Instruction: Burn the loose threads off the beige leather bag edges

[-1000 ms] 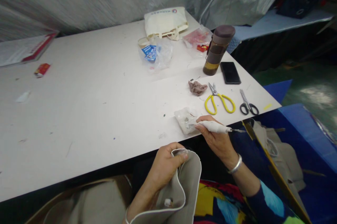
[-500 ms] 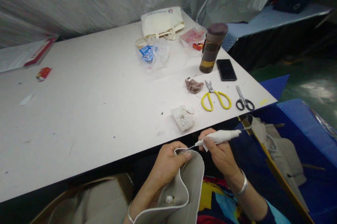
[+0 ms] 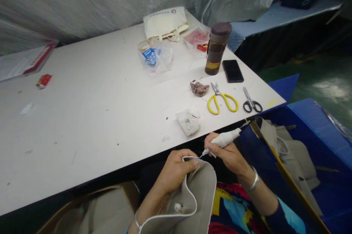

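Observation:
My left hand (image 3: 173,171) is closed on the upper edge of a beige leather-like bag piece (image 3: 205,186), thumb inside and fingers behind. The piece curves open below, with pale edges and a small white-wrapped bit (image 3: 178,207) on its inner face. In my right hand (image 3: 229,159) is a thin metal-tipped tool with a white-wrapped handle (image 3: 227,138), gripped near its front end. Its narrow tip reaches the edge of the piece beside my left thumb; whether it touches the edge I cannot tell. A thin wire or rod trails from the handle's rear.
Yellow-handled scissors (image 3: 222,103), black scissors (image 3: 252,105), a crumpled white wad (image 3: 189,122), a brown wad (image 3: 199,89), a phone (image 3: 233,71) and a bottle (image 3: 217,52) lie or stand on the white table (image 3: 90,127). A blue bin (image 3: 310,127) with beige pieces is at right.
The tool's handle has tilted and shifted slightly left, with its tip staying near the edge by my left thumb. The view has moved a little; my left hand keeps its grip.

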